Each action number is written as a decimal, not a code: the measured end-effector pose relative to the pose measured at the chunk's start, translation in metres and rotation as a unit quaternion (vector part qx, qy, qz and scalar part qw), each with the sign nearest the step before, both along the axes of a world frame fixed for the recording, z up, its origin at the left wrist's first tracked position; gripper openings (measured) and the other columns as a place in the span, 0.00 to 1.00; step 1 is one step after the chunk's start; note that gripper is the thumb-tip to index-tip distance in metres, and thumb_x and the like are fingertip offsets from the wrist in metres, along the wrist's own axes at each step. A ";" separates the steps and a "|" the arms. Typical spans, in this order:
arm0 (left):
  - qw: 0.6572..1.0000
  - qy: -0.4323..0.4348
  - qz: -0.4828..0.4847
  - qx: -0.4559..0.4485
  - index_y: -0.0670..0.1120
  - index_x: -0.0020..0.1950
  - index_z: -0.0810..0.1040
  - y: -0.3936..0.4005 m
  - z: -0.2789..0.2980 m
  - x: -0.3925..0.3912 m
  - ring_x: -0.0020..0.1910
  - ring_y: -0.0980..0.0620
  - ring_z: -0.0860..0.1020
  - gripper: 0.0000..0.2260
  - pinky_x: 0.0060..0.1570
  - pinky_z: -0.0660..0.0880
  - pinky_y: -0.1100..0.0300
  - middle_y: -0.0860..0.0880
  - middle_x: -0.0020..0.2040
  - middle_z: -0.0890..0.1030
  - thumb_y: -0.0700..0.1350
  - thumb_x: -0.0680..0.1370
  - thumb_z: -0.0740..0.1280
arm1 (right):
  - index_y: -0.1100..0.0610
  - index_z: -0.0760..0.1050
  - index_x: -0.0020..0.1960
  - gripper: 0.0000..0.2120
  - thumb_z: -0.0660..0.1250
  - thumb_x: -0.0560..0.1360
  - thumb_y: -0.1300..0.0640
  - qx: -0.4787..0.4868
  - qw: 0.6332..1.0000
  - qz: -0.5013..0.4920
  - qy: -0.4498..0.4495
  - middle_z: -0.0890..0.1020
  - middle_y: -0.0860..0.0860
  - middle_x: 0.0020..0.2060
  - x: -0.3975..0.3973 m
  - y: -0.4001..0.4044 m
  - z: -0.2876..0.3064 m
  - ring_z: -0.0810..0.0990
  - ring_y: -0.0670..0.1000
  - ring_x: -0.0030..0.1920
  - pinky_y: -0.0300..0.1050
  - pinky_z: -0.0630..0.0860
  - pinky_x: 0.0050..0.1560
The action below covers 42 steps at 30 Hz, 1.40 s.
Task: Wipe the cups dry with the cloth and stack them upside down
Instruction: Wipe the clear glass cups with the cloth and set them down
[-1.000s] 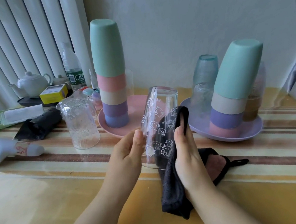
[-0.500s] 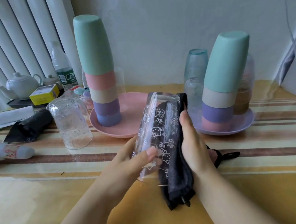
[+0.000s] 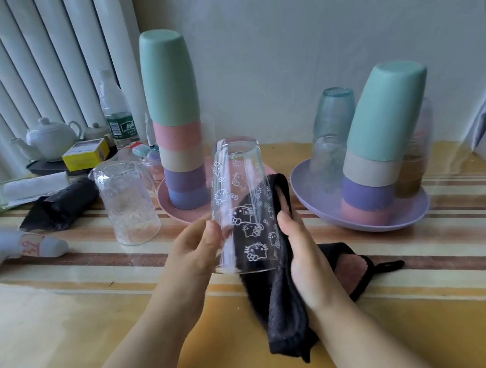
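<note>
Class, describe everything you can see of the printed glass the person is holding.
The printed glass is a clear, straight-sided tumbler with white cartoon cat figures. It is held above the striped table, upside down and slightly tilted, base up, open rim down. The left hand grips its lower left side; the right hand presses a black cloth against its right side.

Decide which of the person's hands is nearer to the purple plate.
Right. The right hand, pressing the black cloth against the printed glass, is beside the purple plate; the left hand holds the glass's far side.
</note>
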State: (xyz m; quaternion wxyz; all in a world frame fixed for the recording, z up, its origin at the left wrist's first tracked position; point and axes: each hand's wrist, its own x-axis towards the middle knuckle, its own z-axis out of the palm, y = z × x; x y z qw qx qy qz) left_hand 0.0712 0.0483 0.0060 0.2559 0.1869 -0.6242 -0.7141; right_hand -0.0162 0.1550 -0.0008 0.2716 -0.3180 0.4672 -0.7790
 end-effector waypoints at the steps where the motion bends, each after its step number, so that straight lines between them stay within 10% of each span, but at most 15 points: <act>1: 0.998 0.009 0.041 -0.037 0.50 0.52 0.80 -0.003 -0.003 0.000 0.50 0.65 0.81 0.20 0.49 0.76 0.66 0.56 0.47 0.86 0.65 0.71 0.69 | 0.47 0.67 0.69 0.22 0.56 0.75 0.50 0.015 0.999 -0.035 0.033 0.74 0.43 0.66 -0.002 0.002 0.000 0.69 0.43 0.68 0.46 0.62 0.71; 5: 0.993 0.023 0.054 -0.107 0.49 0.47 0.81 0.004 0.008 0.003 0.38 0.68 0.80 0.12 0.39 0.73 0.75 0.61 0.35 0.84 0.52 0.78 0.60 | 0.46 0.65 0.70 0.24 0.55 0.74 0.48 0.082 0.986 -0.096 0.111 0.72 0.38 0.67 0.002 0.003 0.000 0.67 0.34 0.66 0.33 0.63 0.67; 14: 0.988 -0.004 -0.123 -0.094 0.52 0.66 0.73 -0.001 0.005 0.007 0.59 0.56 0.80 0.25 0.55 0.76 0.63 0.54 0.58 0.83 0.47 0.70 0.72 | 0.39 0.50 0.71 0.23 0.50 0.77 0.44 0.131 0.969 -0.100 0.182 0.54 0.27 0.68 0.009 0.002 0.005 0.53 0.20 0.64 0.16 0.52 0.60; 20: 0.986 0.026 -0.160 -0.050 0.54 0.58 0.80 0.006 -0.006 0.006 0.50 0.53 0.81 0.25 0.54 0.75 0.59 0.49 0.52 0.83 0.52 0.61 0.74 | 0.54 0.67 0.70 0.38 0.64 0.67 0.32 0.016 0.997 0.014 -0.074 0.74 0.57 0.66 -0.009 0.009 0.010 0.71 0.57 0.67 0.58 0.62 0.71; 26: 0.987 0.093 -0.131 0.000 0.50 0.61 0.78 -0.002 -0.002 0.008 0.53 0.53 0.81 0.26 0.56 0.76 0.59 0.51 0.53 0.84 0.50 0.63 0.70 | 0.61 0.74 0.63 0.28 0.55 0.76 0.40 0.002 0.992 0.089 -0.087 0.81 0.58 0.56 0.005 -0.002 -0.004 0.80 0.54 0.56 0.42 0.77 0.52; 32: 0.985 0.009 -0.096 -0.141 0.59 0.66 0.75 -0.010 0.004 0.009 0.59 0.52 0.78 0.30 0.61 0.75 0.58 0.46 0.61 0.80 0.61 0.64 0.74 | 0.55 0.67 0.70 0.40 0.65 0.67 0.32 0.034 0.999 -0.016 -0.003 0.74 0.55 0.66 -0.003 0.003 0.005 0.70 0.55 0.68 0.59 0.61 0.71; 38: 0.992 0.002 -0.086 -0.097 0.57 0.61 0.76 -0.006 0.006 0.011 0.53 0.60 0.81 0.21 0.51 0.76 0.65 0.55 0.53 0.84 0.49 0.68 0.70 | 0.35 0.64 0.58 0.13 0.54 0.80 0.52 0.120 0.965 -0.168 0.161 0.68 0.26 0.56 0.003 0.008 0.008 0.65 0.19 0.55 0.17 0.60 0.54; 42: 0.993 0.011 -0.095 -0.072 0.59 0.61 0.72 0.003 0.004 0.009 0.53 0.66 0.79 0.27 0.47 0.74 0.73 0.63 0.53 0.83 0.52 0.63 0.75 | 0.39 0.64 0.65 0.16 0.52 0.78 0.49 0.133 0.963 -0.137 0.191 0.69 0.31 0.61 0.009 0.004 0.002 0.66 0.23 0.58 0.17 0.60 0.54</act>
